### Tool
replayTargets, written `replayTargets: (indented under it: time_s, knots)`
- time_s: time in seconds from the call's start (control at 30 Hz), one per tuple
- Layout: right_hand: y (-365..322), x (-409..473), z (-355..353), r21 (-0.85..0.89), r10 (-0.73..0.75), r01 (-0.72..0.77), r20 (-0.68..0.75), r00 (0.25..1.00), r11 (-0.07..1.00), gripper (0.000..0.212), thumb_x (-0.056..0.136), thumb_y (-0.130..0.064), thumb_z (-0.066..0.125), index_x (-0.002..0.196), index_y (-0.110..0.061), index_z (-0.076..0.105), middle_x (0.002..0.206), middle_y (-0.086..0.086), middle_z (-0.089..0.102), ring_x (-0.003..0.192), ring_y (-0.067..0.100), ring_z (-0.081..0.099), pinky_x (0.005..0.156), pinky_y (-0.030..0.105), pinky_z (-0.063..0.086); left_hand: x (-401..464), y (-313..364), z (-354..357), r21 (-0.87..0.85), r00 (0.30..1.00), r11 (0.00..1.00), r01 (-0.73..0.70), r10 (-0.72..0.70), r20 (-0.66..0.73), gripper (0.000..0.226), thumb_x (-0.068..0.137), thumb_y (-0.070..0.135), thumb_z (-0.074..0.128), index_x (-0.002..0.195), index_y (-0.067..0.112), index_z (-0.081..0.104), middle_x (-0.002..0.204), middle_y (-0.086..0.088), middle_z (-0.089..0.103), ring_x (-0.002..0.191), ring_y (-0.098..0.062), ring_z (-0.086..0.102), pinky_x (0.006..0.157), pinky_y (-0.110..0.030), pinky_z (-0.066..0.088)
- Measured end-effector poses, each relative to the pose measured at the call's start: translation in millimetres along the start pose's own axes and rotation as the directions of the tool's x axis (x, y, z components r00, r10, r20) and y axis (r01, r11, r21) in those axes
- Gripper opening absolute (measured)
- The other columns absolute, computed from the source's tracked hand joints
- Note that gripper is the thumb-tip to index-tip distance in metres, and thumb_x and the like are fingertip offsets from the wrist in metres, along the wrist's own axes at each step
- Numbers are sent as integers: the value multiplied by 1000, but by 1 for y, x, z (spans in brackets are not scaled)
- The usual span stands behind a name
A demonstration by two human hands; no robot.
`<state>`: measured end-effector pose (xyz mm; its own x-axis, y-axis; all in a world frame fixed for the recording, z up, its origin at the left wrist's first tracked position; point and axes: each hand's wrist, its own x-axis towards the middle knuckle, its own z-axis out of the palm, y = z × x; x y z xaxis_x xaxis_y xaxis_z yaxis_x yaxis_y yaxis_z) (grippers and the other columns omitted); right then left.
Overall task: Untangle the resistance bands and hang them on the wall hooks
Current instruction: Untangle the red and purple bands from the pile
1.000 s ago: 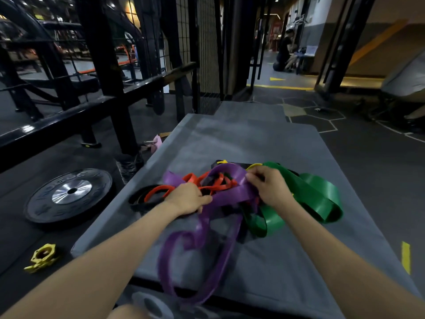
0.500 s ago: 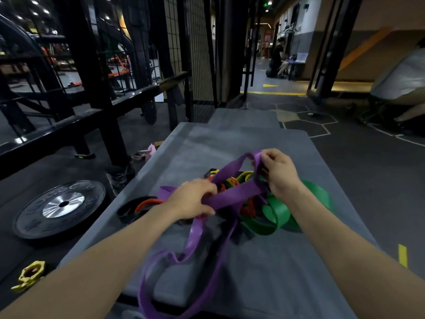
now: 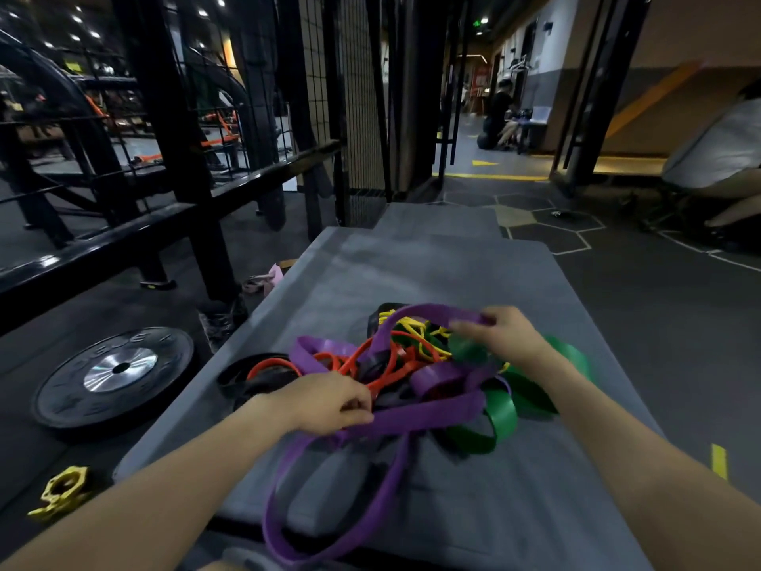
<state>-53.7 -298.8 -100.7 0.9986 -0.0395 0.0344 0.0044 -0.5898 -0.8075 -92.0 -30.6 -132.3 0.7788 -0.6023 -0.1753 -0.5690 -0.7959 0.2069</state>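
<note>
A tangle of resistance bands lies on a grey padded platform (image 3: 432,257). A wide purple band (image 3: 432,414) runs through it, and its long loop hangs off the near edge. My left hand (image 3: 329,401) grips the purple band at the pile's near left. My right hand (image 3: 502,335) pinches the far arc of the same purple band above the pile. Under it lie an orange band (image 3: 387,364), a thin yellow band (image 3: 416,327), a wide green band (image 3: 502,418) and a black band (image 3: 247,372). No wall hooks are in view.
A black weight plate (image 3: 115,372) and a yellow collar (image 3: 61,492) lie on the floor at left. A black steel rack (image 3: 173,158) and mesh panel stand behind. One person crouches at the far right (image 3: 716,154), another sits down the corridor (image 3: 498,117).
My right hand has dropped back toward the pile and shifted right along the purple band. My left hand has moved down and nearer, and the purple band now lies lower over the tangle.
</note>
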Motion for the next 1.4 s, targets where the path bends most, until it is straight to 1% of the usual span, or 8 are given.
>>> replayTargets:
  time_s: [0.27,0.37,0.57,0.67,0.8,1.13,1.3,1.4]
  knots:
    - [-12,-19,27,-884,-257,113,-8,966,453,37,90,-13,41,128,-14,43,127,10,45,121,31,42,94,41,38,8,-10,20,-528,853,848,40,-304,-423,14,82,5,66,87,13,56,70,8,53,60,4,53,59,-6,38]
    - [-18,-16,36,-861,-243,180,68,968,476,37,90,-10,42,127,-16,47,126,9,45,121,30,44,94,39,39,29,-11,19,-597,776,792,124,-452,-439,26,77,3,70,96,11,54,83,-2,51,64,-6,50,61,-7,38]
    - [6,-12,29,-701,-186,172,56,981,692,51,86,-15,56,134,-12,41,124,14,43,119,35,46,94,41,44,58,-17,38,-343,880,858,381,-451,-150,62,73,29,77,123,8,48,121,-14,51,113,-30,52,96,-37,43]
    - [11,-12,19,-726,-164,166,74,984,667,61,80,-32,67,133,-14,43,123,12,43,120,32,42,98,38,42,60,-18,37,-186,872,879,440,-467,-148,48,75,38,73,113,13,56,116,-11,51,113,-30,51,91,-38,44]
    - [8,-12,13,-754,-115,86,14,993,651,46,84,-41,60,114,-6,53,119,15,52,115,34,48,90,40,45,57,-28,19,-452,853,833,319,-460,-246,25,76,30,75,91,12,65,86,-8,57,89,-24,60,72,-28,39]
    - [-52,8,-37,-202,60,-73,-69,996,977,45,84,-52,58,84,-8,52,73,12,61,60,25,63,56,33,52,58,-1,-109,-606,789,790,91,-429,-440,12,84,22,67,87,11,64,71,3,56,65,-10,50,55,-22,34]
    - [-81,16,-57,383,16,64,-202,979,922,36,82,-36,68,95,-4,56,65,5,56,44,12,59,61,30,59,63,27,-137,-931,852,318,-180,-422,-309,5,83,12,68,78,11,67,67,-1,69,65,-18,63,64,-25,53]
    - [-80,17,-60,521,50,44,-165,985,853,41,78,-26,74,104,0,56,77,8,56,48,10,58,55,23,57,64,32,-138,-962,849,224,-155,-468,-246,16,88,23,61,77,13,65,70,-1,68,60,-12,64,57,-19,51]
